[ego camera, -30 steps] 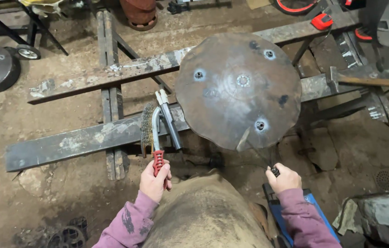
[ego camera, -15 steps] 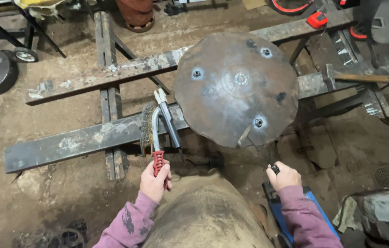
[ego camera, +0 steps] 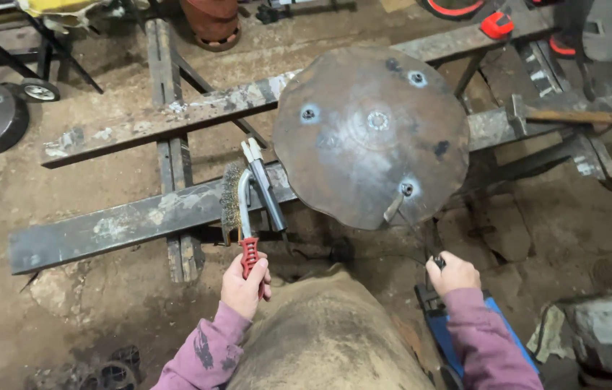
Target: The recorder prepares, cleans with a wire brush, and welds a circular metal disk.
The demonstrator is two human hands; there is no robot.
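Dirt workshop floor seen from above, steel bars (ego camera: 140,220) crossing it. Nearest, the left hand (ego camera: 245,283) is closed around the red handle of a wire brush (ego camera: 237,206) — long axis pointing away from the person, bristles resting on the bar. The right hand (ego camera: 452,274) grips a thin welding rod (ego camera: 414,231) angled up to a weld spot on the round steel disc (ego camera: 371,133). Judged: between welding and brushing; next, steady aim. Farther right, a hammer (ego camera: 566,115).

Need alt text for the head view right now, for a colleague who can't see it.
Seen from above, a person's left hand holds a red-handled wire brush beside a round rusty metal disc lying across steel beams, while the right hand grips a thin dark tool near the disc's edge.
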